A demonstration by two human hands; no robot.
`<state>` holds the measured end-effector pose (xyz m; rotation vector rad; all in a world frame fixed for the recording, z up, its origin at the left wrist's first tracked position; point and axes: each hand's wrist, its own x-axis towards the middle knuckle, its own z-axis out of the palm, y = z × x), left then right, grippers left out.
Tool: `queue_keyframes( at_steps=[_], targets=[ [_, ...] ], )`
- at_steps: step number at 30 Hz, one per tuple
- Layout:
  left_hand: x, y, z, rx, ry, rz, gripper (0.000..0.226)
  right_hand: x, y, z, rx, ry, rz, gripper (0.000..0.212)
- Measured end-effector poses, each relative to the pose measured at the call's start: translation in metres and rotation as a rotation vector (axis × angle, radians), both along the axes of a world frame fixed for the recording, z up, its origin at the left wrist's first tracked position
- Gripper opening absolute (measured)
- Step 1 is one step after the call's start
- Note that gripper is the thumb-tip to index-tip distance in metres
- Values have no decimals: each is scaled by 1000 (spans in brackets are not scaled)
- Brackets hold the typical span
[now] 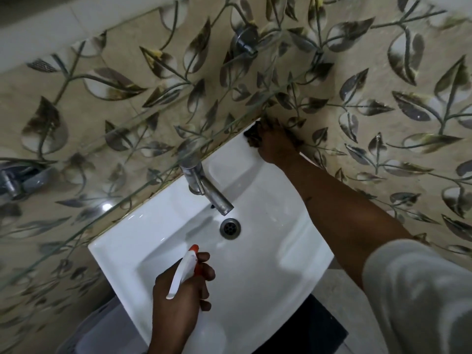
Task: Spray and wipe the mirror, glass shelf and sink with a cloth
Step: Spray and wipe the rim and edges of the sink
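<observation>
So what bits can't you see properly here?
Head view only:
cloth: mostly covered by the right hand.
spray bottle: body hidden behind the left hand; only the trigger head shows.
glass shelf: left end cut off by the frame edge.

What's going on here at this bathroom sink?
A person is cleaning the white sink. Their right hand holds a dark cloth against the sink's back right corner, where it meets the tiled wall. Their left hand grips a white spray bottle with a red trigger over the front of the basin, its nozzle pointing towards the drain. The glass shelf sits above the tap, and neither hand touches it.
</observation>
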<state>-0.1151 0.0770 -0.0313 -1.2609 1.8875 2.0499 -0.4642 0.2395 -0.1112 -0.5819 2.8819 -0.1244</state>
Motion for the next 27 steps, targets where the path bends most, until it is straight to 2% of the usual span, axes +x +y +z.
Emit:
queue_keyframes(
  at_steps=[3, 6, 10, 11, 13, 15, 18, 20, 23, 25, 27],
  targets=[
    [4, -1, 1, -32, 21, 28, 14, -4, 1, -10, -46, -7, -30, 75],
    [7, 1, 3, -24, 23, 31, 12, 22, 11, -12, -116, -37, -67, 75],
    [11, 6, 5, -39, 5, -24, 35, 59, -3, -9, -206, -19, -23, 59],
    [12, 8, 4, -34, -1, -24, 36, 56, -1, -9, -181, 3, 32, 57],
    [13, 10, 1, -27, -9, -16, 37, 36, 10, -11, -115, 79, 135, 70],
    [16, 10, -4, -29, -30, -8, 36, 15, 23, -11, -74, 138, 125, 76],
    [19, 8, -8, -32, -61, 3, 28, 11, 8, -11, -128, 232, 53, 54],
    [21, 6, -8, -22, -63, 14, 30, 27, -18, -17, -209, 263, 14, 47],
    [19, 5, -4, -11, -55, 34, 34, 64, -39, -27, -317, 160, 193, 56],
    [14, 4, 0, -14, -51, 31, 33, 69, -35, -26, -263, 40, 322, 59],
    [9, 1, 3, -22, -36, 19, 35, 52, -29, -25, -243, 29, 309, 60]
  ],
)
